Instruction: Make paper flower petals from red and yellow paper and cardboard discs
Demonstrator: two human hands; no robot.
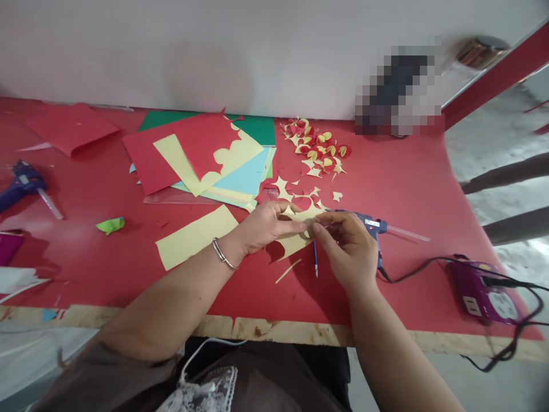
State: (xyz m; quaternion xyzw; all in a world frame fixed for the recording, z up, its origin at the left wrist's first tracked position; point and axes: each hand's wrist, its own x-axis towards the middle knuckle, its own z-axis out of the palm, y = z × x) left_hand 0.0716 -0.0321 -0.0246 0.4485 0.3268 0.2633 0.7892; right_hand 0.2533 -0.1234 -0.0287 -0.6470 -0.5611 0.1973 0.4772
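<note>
One red table (412, 183) is carrying everything here. One layered pile of coloured paper (244, 180) is lying at the far middle, and one folded red sheet (72, 129) is resting to its far left. One plain yellow sheet (195, 237) is lying nearer, left of the hands. Two hands are working near the middle: the left hand (266, 225) is gripping one cut yellow paper (295, 246) between thumb and fingers, and the right hand (351, 246) is pinching at its right edge. One purple power box (484, 292) is sitting near right, its socket holding a black plug. Two glue guns (372, 223) are lying apart, one beside the right hand, one at the left. One blue pen (316, 260) is lying between the hands, one green scrap (110, 225) is resting left, and many red and yellow paper bits (326, 150), too jumbled to count, are scattering far right of the pile.
</note>
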